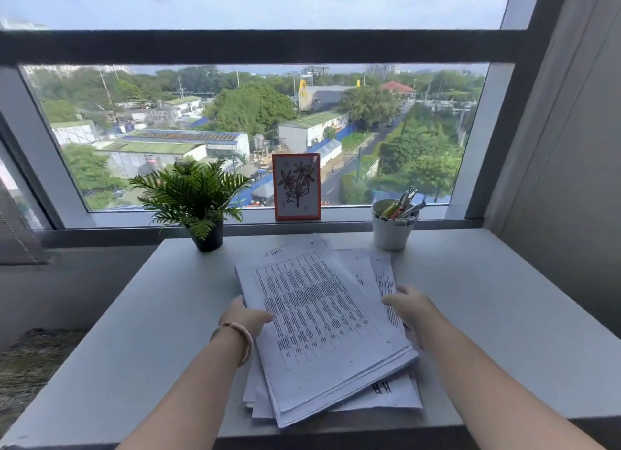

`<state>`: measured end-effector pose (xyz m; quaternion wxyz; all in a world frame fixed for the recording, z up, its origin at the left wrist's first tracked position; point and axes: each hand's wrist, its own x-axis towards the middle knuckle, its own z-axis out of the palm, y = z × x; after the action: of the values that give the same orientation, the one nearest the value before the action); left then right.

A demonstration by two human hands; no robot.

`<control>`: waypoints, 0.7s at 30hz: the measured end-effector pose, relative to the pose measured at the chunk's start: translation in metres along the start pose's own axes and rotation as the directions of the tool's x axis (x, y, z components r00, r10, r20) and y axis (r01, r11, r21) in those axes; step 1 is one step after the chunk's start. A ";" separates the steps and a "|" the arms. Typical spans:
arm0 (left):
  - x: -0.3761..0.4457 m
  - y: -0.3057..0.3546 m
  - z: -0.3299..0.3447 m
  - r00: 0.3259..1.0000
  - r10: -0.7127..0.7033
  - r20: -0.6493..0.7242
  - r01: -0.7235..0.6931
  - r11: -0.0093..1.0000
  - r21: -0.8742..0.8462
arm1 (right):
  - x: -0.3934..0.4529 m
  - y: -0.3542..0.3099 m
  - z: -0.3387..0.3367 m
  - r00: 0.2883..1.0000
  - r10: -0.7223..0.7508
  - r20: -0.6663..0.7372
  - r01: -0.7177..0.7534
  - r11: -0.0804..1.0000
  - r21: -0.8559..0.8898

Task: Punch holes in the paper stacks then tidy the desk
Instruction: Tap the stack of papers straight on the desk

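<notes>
1. A pale grey rectangular desk [487, 315] stands against a wide window [255, 130] that looks out over rooftops and trees.
2. A loose, fanned-out pile of white printed paper stacks [319, 318] lies in the middle of the desk, the top stack turned at an angle over the sheets beneath; small holes show along its near edge.
3. The left hand [247, 318] grips the left edge of the top stack, thumb on top and fingers hidden under the paper.
4. The right hand [408, 307] rests on the right-hand sheets, fingers loosely bent and holding nothing.
5. A green fern in a small dark pot [198, 201] stands at the back left.
6. An orange-framed flower drawing [296, 186] leans on the sill.
7. A white cup of pens [393, 223] stands at the back right.
</notes>
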<state>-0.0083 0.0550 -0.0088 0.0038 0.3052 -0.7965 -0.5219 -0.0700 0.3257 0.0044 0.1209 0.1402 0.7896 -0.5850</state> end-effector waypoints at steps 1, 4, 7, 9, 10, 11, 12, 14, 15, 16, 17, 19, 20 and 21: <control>0.000 0.001 0.004 0.999 0.012 0.041 -0.012 1.000 -0.004 | 0.001 0.000 -0.001 1.000 0.005 0.028 -0.005 1.000 0.008; 0.002 0.005 0.013 0.991 0.062 0.116 -0.069 0.996 0.056 | 0.007 0.002 -0.001 0.997 -0.010 0.083 0.008 1.000 0.022; -0.002 0.011 0.017 0.991 0.055 0.122 -0.071 0.989 0.126 | 0.019 0.003 -0.003 0.997 0.016 0.081 -0.020 0.999 0.051; -0.003 0.015 0.016 0.995 0.037 0.095 -0.047 0.993 0.106 | 0.026 0.000 -0.007 0.996 0.090 -0.002 -0.090 0.992 0.084; 0.002 0.014 0.015 0.997 -0.003 0.077 -0.003 0.996 0.085 | 0.028 -0.001 -0.008 0.991 0.130 -0.030 -0.126 0.987 0.103; 0.012 0.011 0.015 0.996 -0.049 0.070 0.044 0.997 0.071 | 0.033 0.000 -0.009 0.987 0.156 -0.048 -0.150 0.982 0.119; 0.019 0.010 0.016 0.992 -0.092 0.086 0.088 0.995 0.047 | 0.036 0.000 -0.008 0.985 0.166 -0.051 -0.159 0.980 0.117; 0.035 0.002 0.020 0.986 -0.133 0.100 0.131 0.991 0.027 | 0.042 0.001 -0.006 0.983 0.174 -0.057 -0.169 0.982 0.083; 0.033 0.004 0.020 0.983 -0.151 0.102 0.144 0.987 0.073 | 0.042 0.000 -0.004 0.981 0.187 -0.052 -0.184 0.981 0.053; 0.022 0.012 0.019 0.984 -0.157 0.084 0.146 0.981 0.125 | 0.039 -0.002 -0.004 0.983 0.179 -0.044 -0.179 0.984 0.022; 0.020 0.013 0.018 0.986 -0.152 0.069 0.140 0.978 0.155 | 0.036 -0.004 -0.004 0.988 0.151 -0.034 -0.152 0.988 -0.022; 0.017 0.014 0.017 0.988 -0.143 0.062 0.129 0.972 0.196 | 0.027 -0.011 -0.008 0.994 0.109 0.008 -0.106 0.978 -0.182; 0.017 0.015 0.017 0.990 -0.131 0.053 0.116 0.968 0.221 | 0.024 -0.012 -0.010 0.995 0.098 0.032 -0.088 0.968 -0.236; 0.016 0.016 0.018 0.992 -0.114 0.047 0.099 0.963 0.252 | 0.019 -0.012 -0.013 0.995 0.087 0.051 -0.071 0.965 -0.252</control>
<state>-0.0347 0.0668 -0.0088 -0.0868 0.3297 -0.8378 -0.4264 -0.0922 0.3365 0.0126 0.1851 0.1372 0.8467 -0.4796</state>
